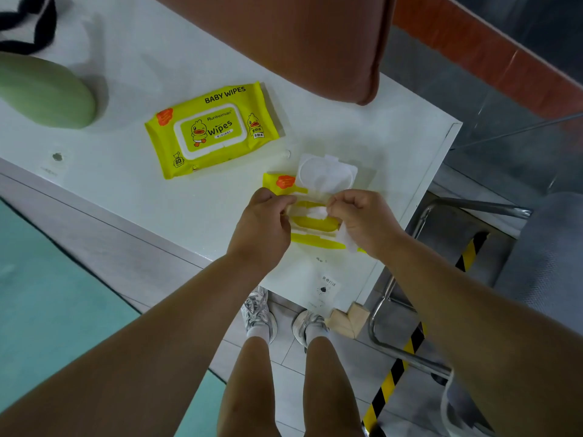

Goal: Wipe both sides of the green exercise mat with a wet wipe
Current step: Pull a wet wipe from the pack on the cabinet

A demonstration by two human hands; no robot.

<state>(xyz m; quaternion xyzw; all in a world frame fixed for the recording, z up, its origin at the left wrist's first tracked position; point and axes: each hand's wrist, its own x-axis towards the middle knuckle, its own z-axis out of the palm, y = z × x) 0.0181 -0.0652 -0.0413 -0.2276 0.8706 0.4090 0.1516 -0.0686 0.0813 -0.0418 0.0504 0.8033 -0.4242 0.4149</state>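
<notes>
A single wide-angle camera, worn on the person's head, looks steeply down over the white table (pixel 132 74), close enough that both forearms fill the lower frame. The table's corner sits right of centre, the floor and the person's shoes below it. Straight edges seem to bow near the borders, probably from the lens. No second view shares this scene.

A brown cushion (pixel 284 39) overhangs the white table (pixel 126 74), perhaps resting.

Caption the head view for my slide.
Both hands, left hand and right hand, pull a wet wipe from the open pack on a white table.
</notes>
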